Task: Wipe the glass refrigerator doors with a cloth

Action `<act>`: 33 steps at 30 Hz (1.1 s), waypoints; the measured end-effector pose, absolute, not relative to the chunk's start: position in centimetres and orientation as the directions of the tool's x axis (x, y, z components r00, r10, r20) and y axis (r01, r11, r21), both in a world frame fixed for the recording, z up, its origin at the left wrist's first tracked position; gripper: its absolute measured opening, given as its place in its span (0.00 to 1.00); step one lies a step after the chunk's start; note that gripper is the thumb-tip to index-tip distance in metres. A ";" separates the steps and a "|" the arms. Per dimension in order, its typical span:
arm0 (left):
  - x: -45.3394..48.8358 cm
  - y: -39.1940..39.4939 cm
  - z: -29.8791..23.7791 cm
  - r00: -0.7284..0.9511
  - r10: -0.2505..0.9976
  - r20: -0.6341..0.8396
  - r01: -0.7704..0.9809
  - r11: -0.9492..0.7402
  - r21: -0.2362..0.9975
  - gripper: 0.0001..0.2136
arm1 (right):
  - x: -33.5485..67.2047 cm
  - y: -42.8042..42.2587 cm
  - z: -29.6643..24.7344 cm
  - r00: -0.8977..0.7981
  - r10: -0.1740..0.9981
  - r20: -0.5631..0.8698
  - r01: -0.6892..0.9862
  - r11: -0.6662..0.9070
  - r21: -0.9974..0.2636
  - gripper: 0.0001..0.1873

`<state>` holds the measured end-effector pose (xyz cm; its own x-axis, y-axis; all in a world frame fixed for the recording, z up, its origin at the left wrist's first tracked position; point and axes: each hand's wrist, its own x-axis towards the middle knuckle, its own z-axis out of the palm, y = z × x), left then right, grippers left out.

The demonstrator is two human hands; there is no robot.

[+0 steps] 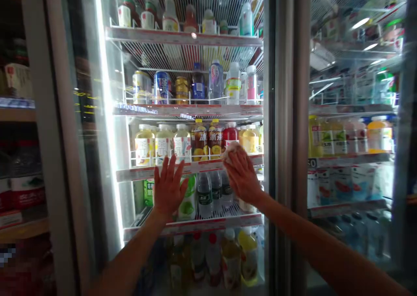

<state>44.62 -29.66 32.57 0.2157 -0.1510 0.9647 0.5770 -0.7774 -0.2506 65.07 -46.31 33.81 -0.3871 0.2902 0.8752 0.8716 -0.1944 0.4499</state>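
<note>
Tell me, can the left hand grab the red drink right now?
Probably not: the left hand looks flat against a glass door, which seems to block the red drink. The right hand also holds a cloth partly in front.

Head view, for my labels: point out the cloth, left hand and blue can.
Cloth (232,147), head view: its crumpled upper part.
Left hand (168,192), head view: back of the hand.
Blue can (161,88), head view: its printed front.

Wire shelves (185,37): tea bottles (182,144) in row on one; cans (161,87), other bottles (216,81) on next above.
</note>
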 end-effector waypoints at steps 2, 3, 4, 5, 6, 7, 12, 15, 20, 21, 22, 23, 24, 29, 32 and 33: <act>44.6 -29.6 32.6 0.216 -0.155 0.964 0.570 -0.781 -0.254 0.31 | 64.7 -46.7 31.2 -0.505 0.400 0.765 0.805 -0.100 0.584 0.30; 44.6 -29.6 32.6 0.217 -0.156 0.964 0.568 -0.783 -0.255 0.31 | 64.8 -47.1 30.1 -0.557 0.445 0.701 0.766 -0.051 0.641 0.29; 44.6 -29.6 32.6 0.216 -0.156 0.964 0.565 -0.785 -0.254 0.31 | 65.0 -47.5 29.5 -0.594 0.472 0.651 0.733 -0.016 0.680 0.28; 44.5 -29.6 32.6 0.214 -0.155 0.965 0.562 -0.788 -0.251 0.31 | 65.4 -47.8 29.5 -0.607 0.486 0.629 0.717 -0.007 0.697 0.27; 44.5 -29.6 32.6 0.212 -0.155 0.965 0.559 -0.791 -0.250 0.30 | 65.9 -48.2 30.1 -0.591 0.483 0.646 0.724 -0.035 0.689 0.27; 44.5 -29.7 32.6 0.210 -0.156 0.965 0.556 -0.793 -0.249 0.30 | 66.6 -48.4 31.2 -0.549 0.459 0.699 0.752 -0.093 0.652 0.28; 44.6 -29.7 32.6 0.193 -0.160 0.968 0.560 -0.793 -0.242 0.30 | 69.0 -48.7 37.0 -0.299 0.203 0.933 0.873 -0.337 0.353 0.33; 44.6 -29.5 32.5 0.206 -0.153 0.967 0.562 -0.790 -0.245 0.30 | 68.6 -48.7 35.0 -0.392 0.271 0.879 0.853 -0.251 0.458 0.34; 44.3 -29.5 32.5 0.219 -0.155 0.963 0.566 -0.784 -0.254 0.31 | 69.0 -49.6 32.4 -0.489 0.448 0.748 0.785 -0.148 0.602 0.29; 44.2 -29.7 32.5 0.223 -0.156 0.962 0.569 -0.780 -0.259 0.32 | 69.5 -49.7 33.2 -0.453 0.424 0.784 0.801 -0.193 0.567 0.29; 44.0 -29.8 32.7 0.224 -0.160 0.961 0.571 -0.778 -0.263 0.32 | 69.9 -49.8 34.4 -0.401 0.368 0.839 0.826 -0.252 0.505 0.30; 43.9 -30.1 32.9 0.227 -0.160 0.961 0.572 -0.776 -0.265 0.32 | 70.2 -49.7 35.7 -0.345 0.294 0.891 0.850 -0.304 0.430 0.30; 43.8 -30.3 33.2 0.230 -0.159 0.960 0.572 -0.776 -0.266 0.31 | 70.4 -49.6 36.9 -0.294 0.217 0.931 0.871 -0.340 0.355 0.32; 44.3 -31.4 36.7 0.232 -0.166 0.959 0.551 -0.789 -0.270 0.29 | 68.9 -48.5 37.2 -0.355 0.206 0.912 0.880 -0.257 0.400 0.37; 45.2 -31.4 39.4 0.227 -0.161 0.961 0.539 -0.801 -0.261 0.26 | 68.7 -48.5 35.3 -0.455 0.328 0.828 0.833 -0.173 0.526 0.36; 45.5 -31.3 40.1 0.219 -0.152 0.964 0.539 -0.805 -0.250 0.25 | 69.0 -48.6 35.2 -0.426 0.305 0.852 0.846 -0.200 0.495 0.35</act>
<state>45.55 -31.29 40.10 0.2188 -0.1524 0.9638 0.5388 -0.8046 -0.2495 68.97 -48.59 35.17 -0.4264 0.3047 0.8517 0.8456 -0.2000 0.4949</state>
